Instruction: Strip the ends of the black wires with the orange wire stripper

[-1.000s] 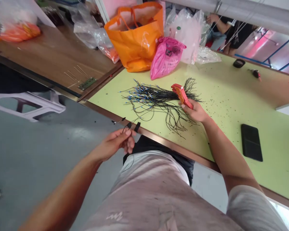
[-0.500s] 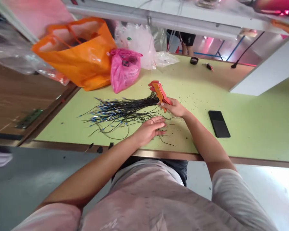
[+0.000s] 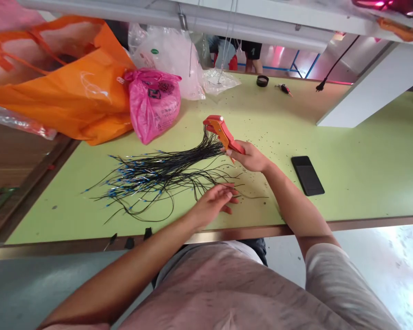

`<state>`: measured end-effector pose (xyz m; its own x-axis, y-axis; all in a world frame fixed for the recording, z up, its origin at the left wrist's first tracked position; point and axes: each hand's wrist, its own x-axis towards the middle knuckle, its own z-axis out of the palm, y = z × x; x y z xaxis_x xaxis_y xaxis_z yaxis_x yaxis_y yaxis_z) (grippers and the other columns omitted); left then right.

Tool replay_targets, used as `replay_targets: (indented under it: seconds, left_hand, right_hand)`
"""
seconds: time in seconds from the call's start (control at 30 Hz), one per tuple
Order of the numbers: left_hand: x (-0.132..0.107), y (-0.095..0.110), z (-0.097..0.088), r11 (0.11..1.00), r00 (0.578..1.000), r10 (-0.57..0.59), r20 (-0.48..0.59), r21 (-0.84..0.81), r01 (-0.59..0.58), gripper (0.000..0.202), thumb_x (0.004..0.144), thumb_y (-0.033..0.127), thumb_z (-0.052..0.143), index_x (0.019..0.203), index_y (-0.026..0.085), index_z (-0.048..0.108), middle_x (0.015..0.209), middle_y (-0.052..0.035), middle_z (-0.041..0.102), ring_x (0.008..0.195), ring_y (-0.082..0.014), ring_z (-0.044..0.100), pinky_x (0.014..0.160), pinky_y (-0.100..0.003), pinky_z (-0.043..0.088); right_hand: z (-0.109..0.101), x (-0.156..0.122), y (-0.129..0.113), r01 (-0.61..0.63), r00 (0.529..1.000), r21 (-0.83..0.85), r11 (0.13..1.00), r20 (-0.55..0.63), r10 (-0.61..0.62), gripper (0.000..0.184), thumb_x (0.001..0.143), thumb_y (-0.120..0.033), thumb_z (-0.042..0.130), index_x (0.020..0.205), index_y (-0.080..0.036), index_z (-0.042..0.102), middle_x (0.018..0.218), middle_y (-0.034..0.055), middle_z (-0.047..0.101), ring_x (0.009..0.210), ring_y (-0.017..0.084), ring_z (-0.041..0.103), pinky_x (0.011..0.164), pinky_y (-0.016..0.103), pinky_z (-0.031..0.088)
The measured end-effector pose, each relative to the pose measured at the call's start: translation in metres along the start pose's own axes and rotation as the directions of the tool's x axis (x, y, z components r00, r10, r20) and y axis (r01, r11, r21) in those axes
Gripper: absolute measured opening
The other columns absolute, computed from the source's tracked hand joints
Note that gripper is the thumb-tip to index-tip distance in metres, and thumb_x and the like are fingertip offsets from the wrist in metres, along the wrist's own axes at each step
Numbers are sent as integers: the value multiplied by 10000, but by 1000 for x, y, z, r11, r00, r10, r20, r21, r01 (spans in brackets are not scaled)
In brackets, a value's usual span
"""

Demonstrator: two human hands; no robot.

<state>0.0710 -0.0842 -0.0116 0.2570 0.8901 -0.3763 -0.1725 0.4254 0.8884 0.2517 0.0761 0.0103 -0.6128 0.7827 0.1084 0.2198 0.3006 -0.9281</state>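
Observation:
My right hand (image 3: pixel 249 156) is wrapped round the handles of a red-and-orange wire stripper (image 3: pixel 222 130), whose head points up and left over the bundle. Black wires (image 3: pixel 189 158) with blue ends lie spread across the table, their near tips running under the tool. Beside their loose lower strands is my left hand (image 3: pixel 216 201), palm down, fingers slightly curled and apart. A few single wires pass by or beneath its fingertips; whether it touches one is unclear. Small dark scraps are scattered around the right hand.
An orange bag (image 3: pixel 89 101) and a pink knotted bag (image 3: pixel 154 105) stand at the back left, near clear plastic bags (image 3: pixel 179 64). A black phone (image 3: pixel 308 175) lies right of my right arm. A white upright panel (image 3: pixel 354 91) rises behind it. Overhead runs a white shelf (image 3: pixel 261 18).
The view has shifted, and the bags appear larger and further left. My left hand has drawn slightly nearer the table edge, its fingers more curled. My right hand keeps the wire stripper.

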Motion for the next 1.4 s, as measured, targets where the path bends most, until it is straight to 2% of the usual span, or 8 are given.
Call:
replay_targets:
  seconds: [0.1,0.23,0.37,0.53,0.67,0.93,1.2,1.4]
  left_hand:
    - [5,-18,19,994,999,47,-17,-103,-48,606,844,401,860,1357,193,613,1438,-187,678,1165,-281,745,752,-333,645]
    - [-7,-21,10,977,986,146,80,146,-156,532,999,411,669,1465,161,605,1563,-227,629,1189,-301,757,778,-384,675]
    - [-34,-16,-15,731,938,205,279,594,-336,457,1058,314,540,1467,160,675,1466,-181,741,1256,-301,751,1099,-503,613]
    - [-43,-10,-24,549,865,307,396,668,-501,371,1027,227,564,1325,181,781,1456,-152,761,1427,-282,673,1229,-446,529]
    - [-33,-6,-23,624,809,359,465,526,-579,269,991,255,656,1190,241,837,1370,-132,806,1296,-278,756,1075,-393,628]
    - [-19,0,-28,965,915,202,348,90,-247,383,920,262,735,1300,256,788,1574,-157,662,1195,-282,760,808,-352,667]
    - [-22,7,-22,883,885,354,303,204,-424,452,897,128,659,1315,260,767,1395,-111,768,1370,-313,674,1232,-521,504]
    - [-32,19,-27,865,884,334,327,266,-425,500,974,207,641,1470,263,666,1431,-121,760,1259,-295,754,1077,-436,609]
  right_hand:
    - [-2,-7,-16,6,1000,-40,999,8,-5,438,1011,-624,720,1062,-189,703,850,22,633,789,183,582,701,314,488]
    - [0,-15,-38,51,999,-64,997,4,-51,407,1036,-610,696,1026,-203,681,863,21,597,808,183,559,705,312,475]
    - [4,-18,-50,92,994,-74,993,69,-87,368,1068,-558,670,1073,-190,687,897,27,597,795,169,545,719,320,469]
    - [11,-15,-56,124,986,-59,990,118,-117,370,1066,-542,678,1138,-180,708,920,43,638,846,187,589,777,334,516]
    - [13,-26,-61,59,995,-86,995,81,-52,394,1063,-546,668,1185,-178,737,985,85,709,926,238,654,859,386,570]
    - [28,-110,-52,-153,987,-60,986,40,155,369,1007,-391,761,1317,-193,723,1283,137,784,1168,303,755,1041,463,604]
    - [93,-151,-41,-290,902,-40,956,-344,259,526,819,-216,826,1327,-235,691,1251,109,791,1163,306,762,1060,481,606]
    - [98,-152,-40,-323,893,-68,944,-352,280,237,865,-202,685,1099,-241,693,1009,62,802,907,270,769,867,417,637]
